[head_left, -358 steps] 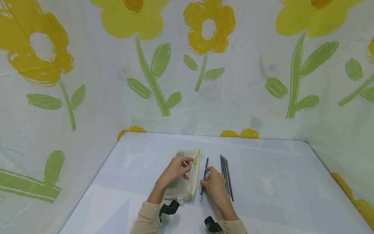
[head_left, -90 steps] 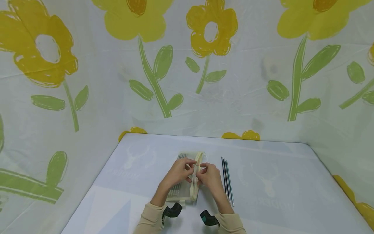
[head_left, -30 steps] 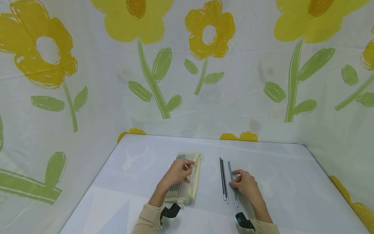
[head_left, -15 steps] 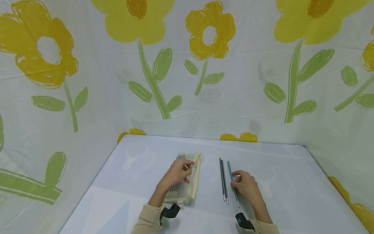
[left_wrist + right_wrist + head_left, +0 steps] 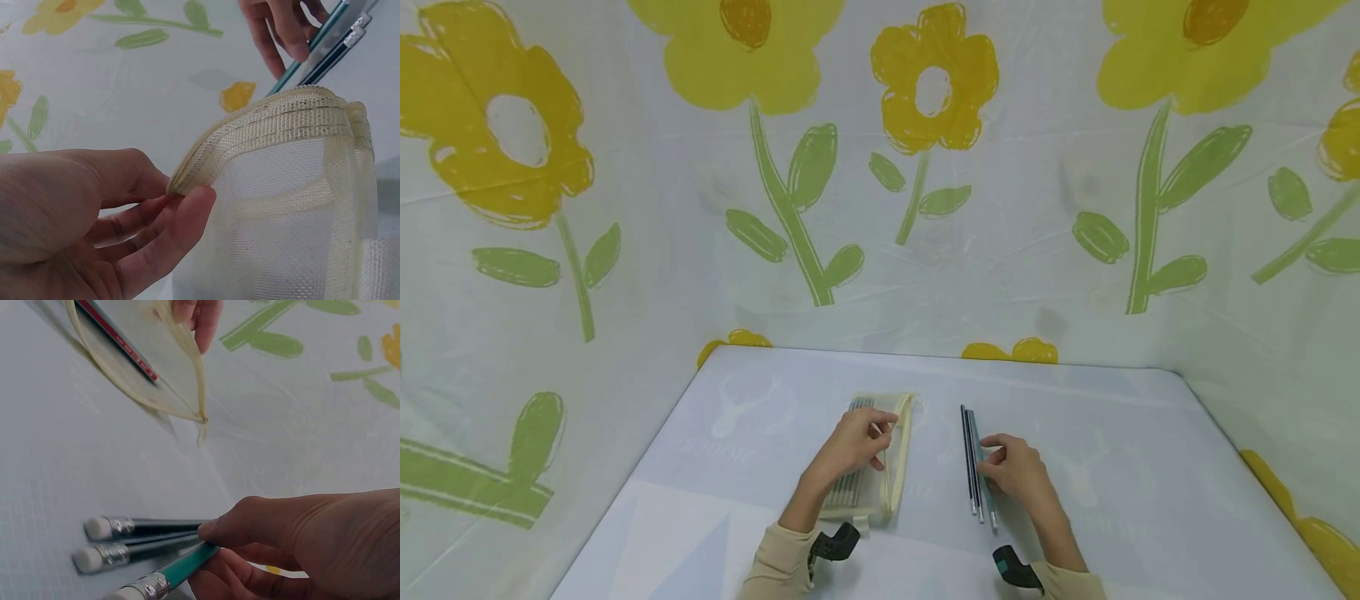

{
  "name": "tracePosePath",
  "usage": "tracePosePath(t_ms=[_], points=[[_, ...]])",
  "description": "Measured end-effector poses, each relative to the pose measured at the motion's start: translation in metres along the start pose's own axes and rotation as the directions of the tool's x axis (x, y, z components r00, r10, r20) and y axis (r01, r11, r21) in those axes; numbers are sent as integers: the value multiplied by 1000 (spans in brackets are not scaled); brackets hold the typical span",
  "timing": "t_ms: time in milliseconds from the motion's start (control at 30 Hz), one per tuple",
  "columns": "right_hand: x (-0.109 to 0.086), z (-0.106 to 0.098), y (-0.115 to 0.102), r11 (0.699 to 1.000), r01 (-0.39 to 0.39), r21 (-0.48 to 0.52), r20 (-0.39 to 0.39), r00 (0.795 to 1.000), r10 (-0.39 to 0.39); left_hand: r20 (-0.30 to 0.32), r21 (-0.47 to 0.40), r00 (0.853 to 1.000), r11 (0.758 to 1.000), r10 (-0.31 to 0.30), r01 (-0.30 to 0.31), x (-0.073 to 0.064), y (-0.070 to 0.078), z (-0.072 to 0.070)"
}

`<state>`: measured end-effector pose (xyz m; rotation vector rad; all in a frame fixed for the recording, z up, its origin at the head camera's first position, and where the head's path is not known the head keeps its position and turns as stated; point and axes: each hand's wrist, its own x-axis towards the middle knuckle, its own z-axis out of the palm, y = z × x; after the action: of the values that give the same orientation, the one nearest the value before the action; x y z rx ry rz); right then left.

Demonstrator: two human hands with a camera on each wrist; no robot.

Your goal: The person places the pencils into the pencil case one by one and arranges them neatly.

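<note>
At its opening edge, a cream mesh pencil case [image 5: 281, 181] is pinched between the thumb and fingers of my left hand [image 5: 852, 442]. In the right wrist view the case gapes, with a red-and-black pencil [image 5: 119, 340] inside. My right hand [image 5: 1018, 473] pinches a teal pencil [image 5: 187, 562] between thumb and fingers, its white eraser toward me. Right against it lie two dark pencils [image 5: 967, 454], also with white erasers; the thumb tip overlaps them in the right wrist view, and I cannot tell whether it touches them.
Several thin grey rods or stripes [image 5: 850, 490] show along the case's left side, partly behind the left hand. The pale table [image 5: 1150, 483] stretches to both sides. A flower-printed cloth [image 5: 1037, 275] hangs behind it.
In the last half second the right hand has brought the teal pencil leftward against the two dark pencils. A red pencil lay on the table much earlier. The left hand keeps its grip.
</note>
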<state>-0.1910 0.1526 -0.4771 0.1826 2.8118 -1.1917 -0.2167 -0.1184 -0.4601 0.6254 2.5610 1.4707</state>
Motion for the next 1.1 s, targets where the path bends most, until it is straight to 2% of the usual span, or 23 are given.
tracePosePath(t_ms=[367,600,767,1100], points=[[-4,25,-33,995,86,52,39,995,-88,4,-7,1000,1000,0,0,0,0,0],[-3,40,-53,986,106,130,116,986,-121,6,-10,1000,1000,-15,15,1,-1,0],[2,49,-64,979,114,166,163,976,-142,10,-6,1000,1000,-2,2,2,0,0],[15,60,-73,980,103,169,90,989,-119,14,-1,1000,1000,-10,10,1,3,0]])
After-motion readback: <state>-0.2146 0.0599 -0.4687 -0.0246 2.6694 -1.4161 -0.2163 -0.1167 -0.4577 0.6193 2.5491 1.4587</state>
